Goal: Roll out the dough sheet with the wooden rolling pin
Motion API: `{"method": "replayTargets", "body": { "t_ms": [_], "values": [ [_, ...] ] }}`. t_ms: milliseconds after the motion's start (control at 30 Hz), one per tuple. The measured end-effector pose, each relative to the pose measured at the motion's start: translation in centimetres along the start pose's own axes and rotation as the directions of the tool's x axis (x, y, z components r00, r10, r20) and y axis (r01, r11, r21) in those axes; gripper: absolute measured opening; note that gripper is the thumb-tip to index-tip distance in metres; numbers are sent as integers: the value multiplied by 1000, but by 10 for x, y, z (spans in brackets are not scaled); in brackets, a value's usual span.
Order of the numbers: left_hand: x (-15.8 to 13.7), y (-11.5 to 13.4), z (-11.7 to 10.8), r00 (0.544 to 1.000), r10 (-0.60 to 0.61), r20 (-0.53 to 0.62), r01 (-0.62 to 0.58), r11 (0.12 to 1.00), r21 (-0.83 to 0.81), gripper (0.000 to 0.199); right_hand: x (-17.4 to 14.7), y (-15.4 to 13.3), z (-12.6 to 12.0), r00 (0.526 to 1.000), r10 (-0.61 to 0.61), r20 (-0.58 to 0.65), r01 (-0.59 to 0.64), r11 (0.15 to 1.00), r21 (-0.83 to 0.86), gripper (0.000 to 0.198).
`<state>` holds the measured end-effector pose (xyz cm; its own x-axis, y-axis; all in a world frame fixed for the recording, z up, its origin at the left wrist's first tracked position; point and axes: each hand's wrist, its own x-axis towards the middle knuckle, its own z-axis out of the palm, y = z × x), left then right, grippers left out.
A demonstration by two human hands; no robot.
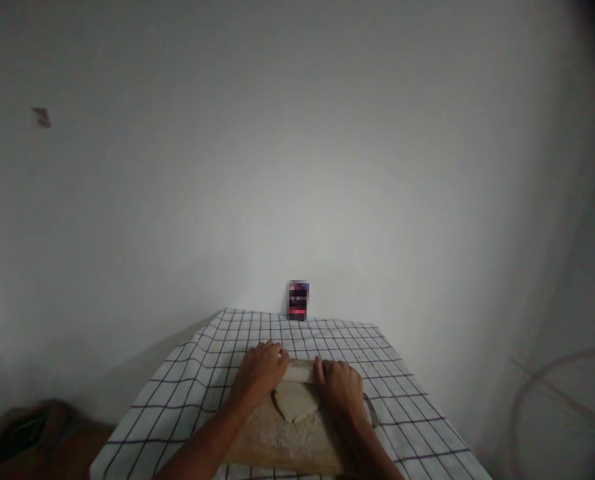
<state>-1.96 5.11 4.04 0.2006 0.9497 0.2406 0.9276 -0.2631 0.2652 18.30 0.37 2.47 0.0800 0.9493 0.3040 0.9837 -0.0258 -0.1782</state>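
Note:
A floured rolling pin (300,371) lies crosswise near the far side of a wooden board (284,443). My left hand (264,369) curls over its left end, and my right hand (341,385) grips the right end. Both ends of the pin are hidden under my fingers. Just on the near side of the pin, between my wrists, a thin flat piece of pale dough (297,402) rests on the board. Its far edge runs up to the pin, and its outline is uneven. Flour marks the board's surface.
A white checked cloth (177,387) covers the table. At its far edge a phone-like upright object (298,300), blurred out, leans on the white wall (297,167). A looped handle or cord (371,409) shows beside my right wrist. A brown box (22,437) stands low at left.

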Motion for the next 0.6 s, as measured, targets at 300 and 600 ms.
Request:
{"method": "replayTargets", "body": {
  "t_ms": [300, 600],
  "values": [
    [14, 25, -33, 993, 54, -109, -66, 992, -112, 39, 5, 6, 6, 998, 60, 9, -60, 998, 19, 56],
    [19, 30, -35, 995, -1, -96, -2, 999, -39, 39, 3, 4, 2, 995, 101, 7, -102, 992, 77, 58]
  ]
}}
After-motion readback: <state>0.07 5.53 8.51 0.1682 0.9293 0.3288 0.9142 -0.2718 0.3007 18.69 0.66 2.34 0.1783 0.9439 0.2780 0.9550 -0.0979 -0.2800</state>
